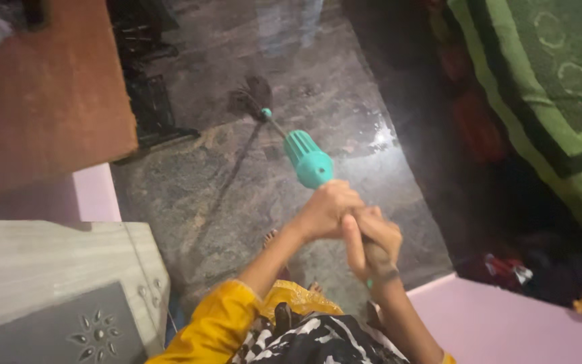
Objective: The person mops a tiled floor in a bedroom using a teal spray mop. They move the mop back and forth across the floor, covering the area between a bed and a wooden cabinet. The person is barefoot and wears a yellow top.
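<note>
while gripped: mop (308,162), both hands (348,219)

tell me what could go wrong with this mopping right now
The stone floor shines wet around the mop head, and bare toes stand close by, so a slip seems possible. Both the left hand and right hand crowd the mop handle top, so the long swing might clip the dark rack.

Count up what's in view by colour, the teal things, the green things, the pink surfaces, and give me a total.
Teal: 1, the mop handle gripped by the left hand and right hand
Green: 1, the bedspread
Pink: 2, the wall piece at left and the wall piece at lower right
Total: 4
</note>
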